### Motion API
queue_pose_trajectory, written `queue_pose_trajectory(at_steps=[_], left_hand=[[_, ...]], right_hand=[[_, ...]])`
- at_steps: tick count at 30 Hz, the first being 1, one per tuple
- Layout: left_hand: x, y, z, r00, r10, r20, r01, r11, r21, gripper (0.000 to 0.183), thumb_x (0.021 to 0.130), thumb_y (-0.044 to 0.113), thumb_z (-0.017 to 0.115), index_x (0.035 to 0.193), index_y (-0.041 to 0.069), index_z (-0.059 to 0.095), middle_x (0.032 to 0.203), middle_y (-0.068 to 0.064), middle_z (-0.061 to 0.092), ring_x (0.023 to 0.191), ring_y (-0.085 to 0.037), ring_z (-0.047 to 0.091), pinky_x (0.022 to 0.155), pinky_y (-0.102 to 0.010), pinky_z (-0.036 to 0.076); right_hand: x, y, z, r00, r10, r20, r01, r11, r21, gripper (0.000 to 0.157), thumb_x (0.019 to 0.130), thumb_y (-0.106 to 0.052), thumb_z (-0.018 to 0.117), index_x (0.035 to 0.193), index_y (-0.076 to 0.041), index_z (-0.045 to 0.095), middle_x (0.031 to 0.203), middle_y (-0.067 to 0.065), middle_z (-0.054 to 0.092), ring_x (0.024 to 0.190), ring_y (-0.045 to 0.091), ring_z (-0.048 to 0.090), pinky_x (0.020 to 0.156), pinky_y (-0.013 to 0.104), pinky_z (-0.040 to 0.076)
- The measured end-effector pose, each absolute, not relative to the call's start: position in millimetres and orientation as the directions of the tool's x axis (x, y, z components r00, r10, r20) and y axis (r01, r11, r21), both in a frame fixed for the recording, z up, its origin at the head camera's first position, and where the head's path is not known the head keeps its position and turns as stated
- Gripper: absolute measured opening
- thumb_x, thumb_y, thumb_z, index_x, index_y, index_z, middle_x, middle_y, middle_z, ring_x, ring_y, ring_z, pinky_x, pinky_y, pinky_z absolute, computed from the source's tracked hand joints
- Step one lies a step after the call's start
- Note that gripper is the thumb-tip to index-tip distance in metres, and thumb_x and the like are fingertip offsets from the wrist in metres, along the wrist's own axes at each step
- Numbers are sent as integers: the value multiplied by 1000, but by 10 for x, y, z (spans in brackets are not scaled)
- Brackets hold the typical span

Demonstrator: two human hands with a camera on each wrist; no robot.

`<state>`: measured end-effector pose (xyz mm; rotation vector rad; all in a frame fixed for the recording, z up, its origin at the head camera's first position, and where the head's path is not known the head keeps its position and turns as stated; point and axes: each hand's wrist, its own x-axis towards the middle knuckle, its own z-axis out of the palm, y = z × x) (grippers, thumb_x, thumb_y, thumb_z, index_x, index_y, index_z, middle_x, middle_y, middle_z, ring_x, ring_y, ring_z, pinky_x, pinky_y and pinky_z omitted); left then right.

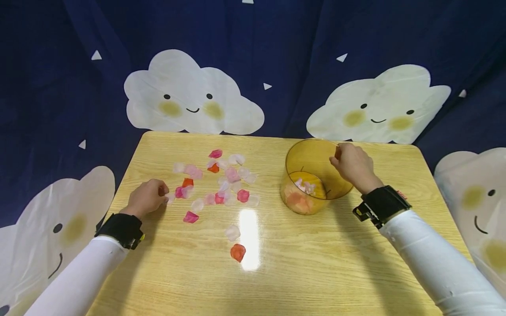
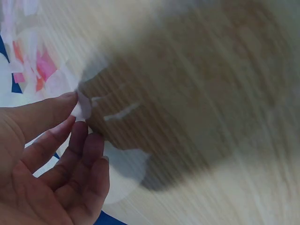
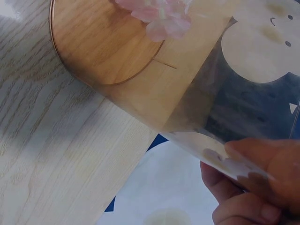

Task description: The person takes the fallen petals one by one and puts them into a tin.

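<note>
My left hand (image 1: pixel 145 197) is at the left edge of a scatter of petals, close over the wooden table. Its thumb and fingertips pinch a small pale petal (image 2: pixel 83 107), partly covered by them in the left wrist view. On the right, my right hand (image 1: pixel 354 165) grips the rim of a see-through amber round container (image 1: pixel 312 157), with the thumb on one side of the wall and curled fingers on the other. The container appears slightly tilted. Inside it, near the bottom, lie several pale pink petals (image 3: pixel 168 23).
Pink, white and red petals (image 1: pixel 232 174) lie loose across the table's (image 1: pixel 276 281) left and middle. A red petal (image 1: pixel 238 253) lies nearer the front. Dark blue cloth (image 1: pixel 276 52) with white clouds hangs behind the table and at its sides.
</note>
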<state>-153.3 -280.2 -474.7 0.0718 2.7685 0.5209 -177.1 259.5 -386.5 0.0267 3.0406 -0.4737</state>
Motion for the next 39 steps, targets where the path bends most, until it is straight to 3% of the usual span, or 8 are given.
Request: queue_pose_trajectory(at_steps=[6, 12, 21, 31, 39], left_hand=[[-1503, -2816, -4780, -950, 99, -295, -15, 933, 360, 7, 94, 10, 69, 90, 4, 67, 80, -9, 62, 72, -23, 53, 62, -32, 39], [-1482, -2821, -4776, -960, 89, -266, -9, 939, 344, 7, 95, 9, 67, 94, 2, 68, 81, -11, 63, 72, -23, 54, 62, -33, 40], [-1622, -2757, -4504, -997, 76, -27, 63, 943, 327, 12, 96, 10, 65, 100, -1, 68, 93, -20, 71, 74, -29, 60, 64, -44, 49], [-1913, -2014, -3835, -975, 153, 161, 205, 899, 387, 16, 100, 17, 63, 106, 4, 70, 97, -15, 74, 79, -30, 66, 66, -45, 52], [-1954, -1216, -3447, -915, 313, 254, 393, 831, 394, 17, 100, 21, 60, 106, 11, 73, 99, -6, 76, 87, -23, 70, 65, -39, 54]], right_hand=[[-1774, 2598, -3872, -998, 3, -57, 20, 951, -308, 21, 97, -20, 61, 80, -7, 57, 74, 12, 57, 66, 29, 55, 54, 38, 38], [-1777, 2590, -3882, -998, -2, -67, 19, 951, -308, 21, 97, -21, 61, 81, -7, 58, 74, 13, 58, 66, 29, 55, 54, 38, 38], [-1788, 2578, -3880, -998, -2, -66, 19, 949, -316, 23, 97, -21, 61, 79, -7, 55, 70, 11, 54, 64, 28, 54, 53, 38, 36], [-1789, 2612, -3880, -998, 6, -69, 28, 950, -310, 23, 96, -21, 62, 80, -7, 56, 72, 12, 56, 65, 29, 55, 53, 38, 37], [-1793, 2608, -3892, -999, 1, -54, 18, 949, -316, 23, 96, -22, 63, 80, -7, 57, 72, 12, 57, 66, 30, 56, 53, 39, 38]])
